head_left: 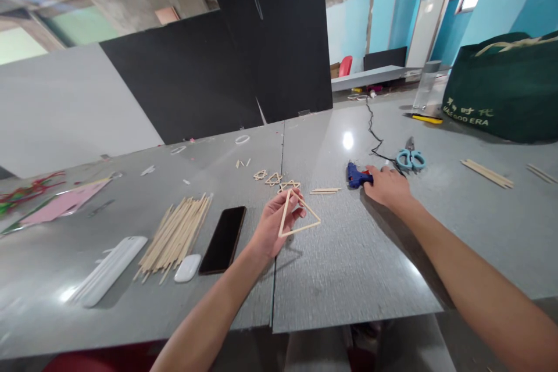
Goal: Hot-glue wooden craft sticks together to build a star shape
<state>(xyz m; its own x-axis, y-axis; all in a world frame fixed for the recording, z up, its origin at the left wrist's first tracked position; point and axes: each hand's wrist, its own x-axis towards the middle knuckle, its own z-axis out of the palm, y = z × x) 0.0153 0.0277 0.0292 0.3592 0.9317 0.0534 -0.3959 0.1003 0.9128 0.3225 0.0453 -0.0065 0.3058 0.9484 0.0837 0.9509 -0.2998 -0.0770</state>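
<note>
My left hand (279, 221) pinches a triangle of thin wooden sticks (300, 229) at its top corner, holding it above the grey table. My right hand (387, 186) has its fingers around the rear of a blue hot glue gun (358, 175), which lies on the tabletop with its nozzle pointing left; part of the gun is hidden by the fingers. Just beyond the left hand lie small stick stars (274, 179), one partly covered by that hand. Between the hands rest a few loose sticks (325, 190).
Left of me are a phone (224, 240), a white earbud case (188, 268), a pile of sticks (176, 235) and a white plastic case (114, 272). Rightward lie scissors (410, 158), a yellow cutter (426, 118), more sticks (487, 173) and a green bag (501, 90). A black cord (371, 128) trails backward.
</note>
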